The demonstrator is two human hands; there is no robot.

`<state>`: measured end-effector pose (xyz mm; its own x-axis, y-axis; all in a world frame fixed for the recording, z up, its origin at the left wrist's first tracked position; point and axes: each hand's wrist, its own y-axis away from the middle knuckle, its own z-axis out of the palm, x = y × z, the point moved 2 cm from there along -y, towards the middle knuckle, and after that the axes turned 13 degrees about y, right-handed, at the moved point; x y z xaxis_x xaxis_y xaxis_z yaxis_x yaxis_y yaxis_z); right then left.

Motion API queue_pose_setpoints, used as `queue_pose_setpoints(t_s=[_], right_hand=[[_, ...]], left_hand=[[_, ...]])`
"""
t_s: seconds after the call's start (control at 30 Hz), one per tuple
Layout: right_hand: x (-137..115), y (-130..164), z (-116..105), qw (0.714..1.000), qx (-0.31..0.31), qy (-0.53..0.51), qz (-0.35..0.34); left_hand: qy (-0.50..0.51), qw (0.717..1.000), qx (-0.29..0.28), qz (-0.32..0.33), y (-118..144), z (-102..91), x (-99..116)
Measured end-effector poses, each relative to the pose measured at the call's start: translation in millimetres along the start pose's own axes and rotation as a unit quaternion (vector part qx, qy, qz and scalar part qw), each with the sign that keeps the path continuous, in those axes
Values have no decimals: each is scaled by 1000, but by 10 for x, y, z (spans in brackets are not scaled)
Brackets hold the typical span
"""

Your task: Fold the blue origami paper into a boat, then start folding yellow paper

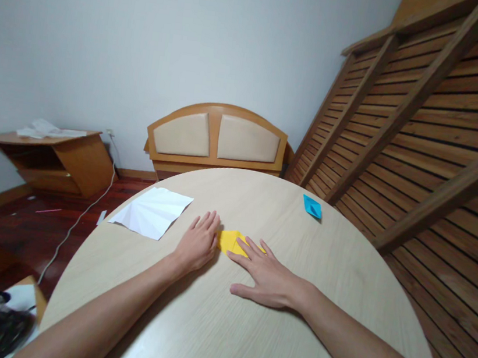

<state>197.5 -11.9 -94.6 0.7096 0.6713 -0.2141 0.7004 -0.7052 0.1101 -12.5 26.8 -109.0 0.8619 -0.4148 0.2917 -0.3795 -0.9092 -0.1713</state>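
Both forearms reach in from the near edge over the round, pale wooden bench. The right hand lies flat, palm down, its grip open with fingers spread; the fingertips press on the near right part of the yellow folded paper. The left hand also lies flat with an open grip, fingers together and pointing away, its edge just beside the yellow paper's left side; whether it touches cannot be told. The yellow paper sits flat on the bench between the two hands, near the middle. Farther left, a creased white sheet lies close to the bench's edge. Toward the far right rim rests a small blue folded paper, well apart from the hands. Beyond the bench stands a wooden headboard with two padded panels against the wall, a low wooden shelf to its left, and slatted wooden panels on the right.
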Motion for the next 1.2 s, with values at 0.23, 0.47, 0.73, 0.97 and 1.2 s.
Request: queue_pose_setpoints(t_s=[0.23,0.47,0.73,0.97,1.2], right_hand=[[18,-1,-7,1000,0,2,-15],[24,-44,-12,1000,-14,-5,-20],[39,-40,19,1000,-24,-17,-8],[21,-28,1,1000,-20,-13,-8],[9,-31,-31,1000,-21,-12,-3]], left_hand=[[132,973,-153,111,-18,121,196],[110,982,-136,75,-52,99,45],[32,994,-106,-16,-54,68,-75],[24,997,-55,-46,-59,111,-140],[1,997,-14,-81,-95,88,-421]])
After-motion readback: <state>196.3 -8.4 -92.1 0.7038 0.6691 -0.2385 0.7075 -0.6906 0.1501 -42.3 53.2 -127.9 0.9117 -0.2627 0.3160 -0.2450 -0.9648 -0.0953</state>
